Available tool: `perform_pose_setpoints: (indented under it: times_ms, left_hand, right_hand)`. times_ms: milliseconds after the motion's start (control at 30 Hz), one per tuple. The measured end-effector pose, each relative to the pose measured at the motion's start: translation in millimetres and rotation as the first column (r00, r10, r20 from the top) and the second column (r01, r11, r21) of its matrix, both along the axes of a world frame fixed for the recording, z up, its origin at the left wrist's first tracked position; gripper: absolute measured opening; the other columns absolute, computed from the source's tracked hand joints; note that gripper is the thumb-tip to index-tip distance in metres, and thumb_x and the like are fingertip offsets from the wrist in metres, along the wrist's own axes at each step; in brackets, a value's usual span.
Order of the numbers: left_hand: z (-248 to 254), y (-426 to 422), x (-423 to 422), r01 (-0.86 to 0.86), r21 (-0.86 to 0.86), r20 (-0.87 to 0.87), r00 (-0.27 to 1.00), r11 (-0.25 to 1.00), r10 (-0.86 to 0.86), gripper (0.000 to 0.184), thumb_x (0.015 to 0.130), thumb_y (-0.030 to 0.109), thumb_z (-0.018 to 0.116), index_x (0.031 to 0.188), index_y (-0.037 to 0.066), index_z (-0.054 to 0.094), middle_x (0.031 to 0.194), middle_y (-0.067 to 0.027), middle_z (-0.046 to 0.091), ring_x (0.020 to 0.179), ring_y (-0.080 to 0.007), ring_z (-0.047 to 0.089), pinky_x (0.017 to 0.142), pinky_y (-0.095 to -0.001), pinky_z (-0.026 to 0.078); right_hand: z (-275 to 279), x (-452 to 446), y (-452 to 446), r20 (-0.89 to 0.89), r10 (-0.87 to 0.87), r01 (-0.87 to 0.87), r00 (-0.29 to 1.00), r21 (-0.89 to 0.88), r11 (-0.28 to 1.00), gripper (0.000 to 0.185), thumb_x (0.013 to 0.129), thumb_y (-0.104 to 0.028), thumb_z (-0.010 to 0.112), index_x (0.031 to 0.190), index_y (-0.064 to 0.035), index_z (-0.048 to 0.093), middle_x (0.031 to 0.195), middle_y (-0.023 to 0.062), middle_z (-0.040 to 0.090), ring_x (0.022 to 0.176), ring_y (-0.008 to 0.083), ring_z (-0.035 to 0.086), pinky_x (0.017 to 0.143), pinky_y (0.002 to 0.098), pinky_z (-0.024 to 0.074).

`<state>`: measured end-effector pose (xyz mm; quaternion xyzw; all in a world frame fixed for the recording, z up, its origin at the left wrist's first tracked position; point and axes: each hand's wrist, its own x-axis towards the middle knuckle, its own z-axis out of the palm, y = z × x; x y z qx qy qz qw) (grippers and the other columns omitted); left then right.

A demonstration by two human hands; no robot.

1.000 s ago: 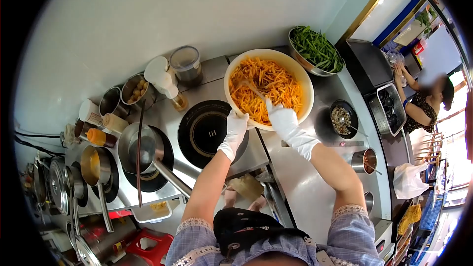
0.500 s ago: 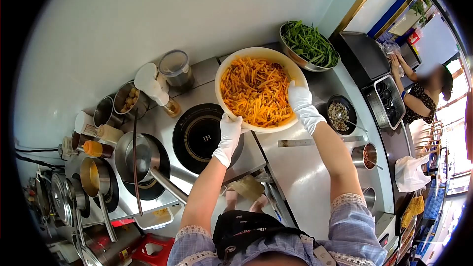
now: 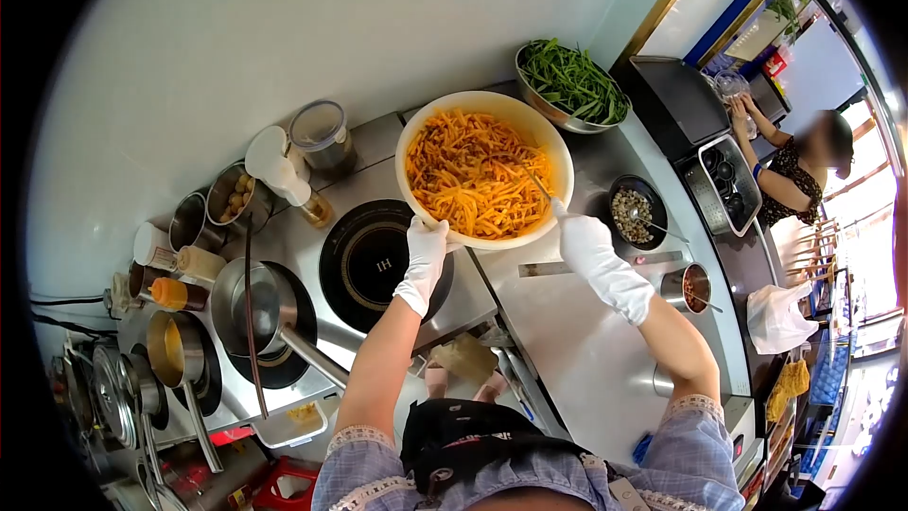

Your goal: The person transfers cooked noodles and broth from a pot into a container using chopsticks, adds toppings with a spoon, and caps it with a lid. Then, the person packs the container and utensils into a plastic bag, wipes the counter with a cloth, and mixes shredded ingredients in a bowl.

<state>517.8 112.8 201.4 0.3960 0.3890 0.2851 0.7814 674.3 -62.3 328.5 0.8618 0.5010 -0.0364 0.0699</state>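
A large cream bowl (image 3: 565, 156) holds orange shredded strips (image 3: 473, 180) streaked with a dark reddish sauce. My left hand (image 3: 426, 260), in a white glove, is closed on the bowl's near-left rim. At the bowl's right side, my white-gloved right hand (image 3: 584, 241) is closed round a thin utensil (image 3: 537, 185), whose slim handle slants down into the strips. Its working end is buried, so its exact kind does not show. Beneath and left of the bowl lies a black induction plate (image 3: 369, 267).
Leafy greens fill a steel bowl (image 3: 560, 115) behind. A black pan (image 3: 651, 199) and a steel pot (image 3: 695, 286), each with a spoon, stand on the right. Saucepans (image 3: 248, 308) with projecting handles and bottles (image 3: 175, 293) crowd the left. Another person (image 3: 790, 180) works at far right.
My right hand has left the bowl's right rim and now holds a thin utensil dipped in the strips. The left hand keeps its hold. The whole view has shifted slightly.
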Motion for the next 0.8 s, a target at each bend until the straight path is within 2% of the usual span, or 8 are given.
perform_pose_setpoints:
  times_ms: [67,167,233,333,433,533,667,800]
  left_hand:
    - [1,-1,0,0.003,0.010,0.002,1.000,1.000,-0.003,0.024,0.091,-0.001,0.048,0.114,-0.002,0.042,0.107,-0.0159,0.057,0.087,-0.0275,0.065,0.069,-0.0380,0.059]
    - [2,0,-1,0.013,0.026,-0.005,1.000,1.000,-0.013,0.025,0.091,0.000,0.048,0.115,-0.002,0.041,0.108,-0.0162,0.057,0.087,-0.0276,0.065,0.069,-0.0376,0.060]
    - [3,0,-1,0.020,0.030,-0.009,1.000,0.999,-0.020,0.025,0.091,0.000,0.048,0.115,-0.002,0.041,0.108,-0.0163,0.057,0.087,-0.0277,0.065,0.068,-0.0373,0.060]
    - [4,-1,1,0.010,0.024,-0.024,1.000,1.000,-0.010,0.025,0.090,-0.001,0.048,0.114,-0.003,0.041,0.108,-0.0165,0.057,0.087,-0.0280,0.065,0.068,-0.0368,0.060]
    - [4,-1,0,-0.001,0.018,-0.031,1.000,1.000,0.002,0.025,0.090,-0.001,0.047,0.114,-0.004,0.041,0.107,-0.0168,0.057,0.087,-0.0285,0.065,0.068,-0.0375,0.060]
    - [3,-1,0,0.006,0.021,0.007,1.000,1.000,-0.006,0.025,0.090,-0.002,0.047,0.114,-0.004,0.041,0.106,-0.0173,0.057,0.087,-0.0288,0.065,0.068,-0.0382,0.060]
    - [-3,3,-1,0.028,0.019,-0.027,0.999,0.999,-0.027,0.026,0.089,-0.003,0.047,0.114,-0.003,0.041,0.107,-0.0165,0.056,0.088,-0.0279,0.065,0.067,-0.0370,0.060]
    - [4,1,-1,0.026,-0.010,-0.030,0.999,1.000,-0.026,0.027,0.088,-0.004,0.047,0.115,-0.002,0.040,0.108,-0.0158,0.056,0.089,-0.0271,0.064,0.066,-0.0354,0.060]
  right_hand:
    - [13,-3,-17,0.090,0.015,-0.017,0.996,0.029,0.999,0.064,0.075,-0.003,0.052,0.138,-0.0065,0.037,0.073,0.0119,0.062,0.063,0.0300,0.064,0.058,0.0407,0.0512]
    - [22,-14,-39,0.208,0.046,-0.038,0.977,-0.042,0.998,0.065,0.076,-0.004,0.053,0.139,-0.0096,0.037,0.072,0.0100,0.060,0.057,0.0266,0.062,0.051,0.0393,0.0502]
    - [12,-22,-51,0.344,0.137,-0.063,0.929,-0.218,0.974,0.065,0.076,-0.006,0.053,0.139,-0.0100,0.037,0.069,0.0080,0.058,0.051,0.0220,0.060,0.044,0.0368,0.0482]
    - [-39,-20,-50,0.402,0.222,-0.147,0.888,-0.208,0.967,0.060,0.078,-0.008,0.053,0.137,-0.0048,0.039,0.073,0.0065,0.061,0.051,0.0205,0.061,0.043,0.0333,0.0486]
    - [-59,-20,-13,0.271,0.101,-0.077,0.957,-0.096,0.992,0.058,0.080,-0.009,0.052,0.136,-0.0045,0.039,0.073,0.0063,0.062,0.055,0.0217,0.063,0.048,0.0335,0.0508]
    - [-86,-6,29,0.290,0.029,-0.037,0.956,0.025,0.999,0.050,0.082,-0.011,0.051,0.131,-0.0042,0.044,0.071,0.0081,0.064,0.061,0.0231,0.064,0.049,0.0348,0.0507]
    - [-70,17,53,0.136,-0.092,0.087,0.987,0.039,0.995,0.036,0.088,-0.012,0.046,0.123,-0.0041,0.047,0.069,0.0111,0.065,0.064,0.0264,0.066,0.054,0.0375,0.0528]
    - [-47,27,34,0.129,-0.174,0.159,0.976,0.115,0.981,0.041,0.087,-0.011,0.046,0.127,-0.0035,0.045,0.071,0.0126,0.066,0.063,0.0292,0.066,0.054,0.0392,0.0525]
